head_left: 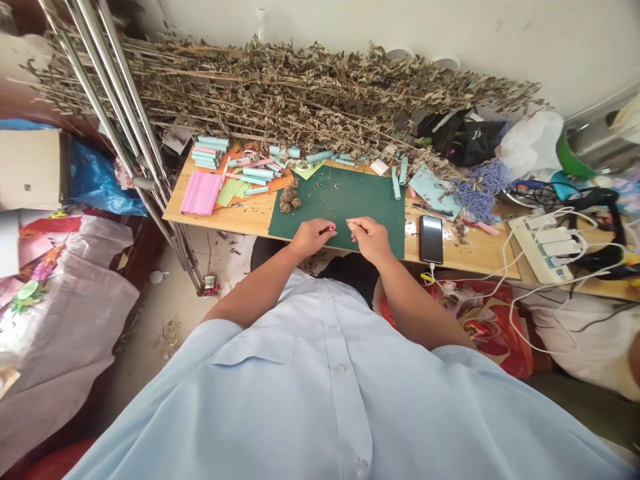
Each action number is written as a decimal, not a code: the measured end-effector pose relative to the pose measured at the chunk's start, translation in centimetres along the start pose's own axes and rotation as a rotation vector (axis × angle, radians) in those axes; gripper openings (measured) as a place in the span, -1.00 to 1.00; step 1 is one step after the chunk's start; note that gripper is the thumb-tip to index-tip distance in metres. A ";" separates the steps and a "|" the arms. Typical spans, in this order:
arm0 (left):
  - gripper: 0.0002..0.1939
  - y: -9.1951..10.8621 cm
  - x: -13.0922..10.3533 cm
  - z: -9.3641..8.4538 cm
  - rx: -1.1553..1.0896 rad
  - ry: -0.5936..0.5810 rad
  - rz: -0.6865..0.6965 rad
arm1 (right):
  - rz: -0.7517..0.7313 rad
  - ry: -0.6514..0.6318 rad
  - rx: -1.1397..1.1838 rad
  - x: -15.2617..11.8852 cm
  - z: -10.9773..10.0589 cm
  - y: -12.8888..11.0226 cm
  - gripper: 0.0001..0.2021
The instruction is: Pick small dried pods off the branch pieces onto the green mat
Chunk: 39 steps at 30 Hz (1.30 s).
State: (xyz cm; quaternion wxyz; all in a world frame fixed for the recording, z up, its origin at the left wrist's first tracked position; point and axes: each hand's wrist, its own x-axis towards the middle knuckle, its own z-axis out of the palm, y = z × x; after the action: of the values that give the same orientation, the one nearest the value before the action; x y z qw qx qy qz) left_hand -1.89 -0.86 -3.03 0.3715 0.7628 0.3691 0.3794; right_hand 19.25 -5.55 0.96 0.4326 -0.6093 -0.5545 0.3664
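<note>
My left hand (314, 237) is over the front edge of the dark green mat (370, 197), its fingers closed together, with something small and red at the fingertips. A short gap to the right, my right hand (369, 239) is pinched, thumb against forefinger; what it holds, if anything, is too small to tell. The two hands do not touch. Several brown, rough round clumps (290, 197) lie on the mat's left part, beyond my left hand. Small crumbs are scattered on the mat.
Rolled blue paper tubes (255, 175) and pink folded paper (201, 193) lie left. Dried stalks (300, 93) span the back. A phone (431, 239) on a cable, purple string (481, 192) and a power strip (543, 248) are right. Metal poles (145, 157) stand left.
</note>
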 end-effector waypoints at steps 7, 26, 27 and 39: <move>-0.87 0.1 0.0 0.0 0.027 -0.001 -0.007 | 0.358 -0.127 0.661 -0.1 1.5 -1.5 -0.60; -0.88 0.2 0.0 0.1 0.038 0.000 0.003 | -0.305 -0.166 -0.814 2.4 -1.6 2.9 -0.73; -0.88 0.3 0.0 0.1 0.042 -0.002 0.000 | -0.326 -0.186 -0.872 2.4 -1.7 3.0 -0.71; -0.85 0.2 0.0 0.0 0.049 -0.015 -0.007 | -0.391 -0.050 -0.764 1.3 -1.8 4.3 -0.65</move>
State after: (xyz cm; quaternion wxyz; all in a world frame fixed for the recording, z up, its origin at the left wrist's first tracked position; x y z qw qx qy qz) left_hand -1.80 -0.99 -2.85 0.3568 0.7732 0.3782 0.3632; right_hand 22.66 -4.51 -2.37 0.2237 -0.6001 -0.7656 0.0606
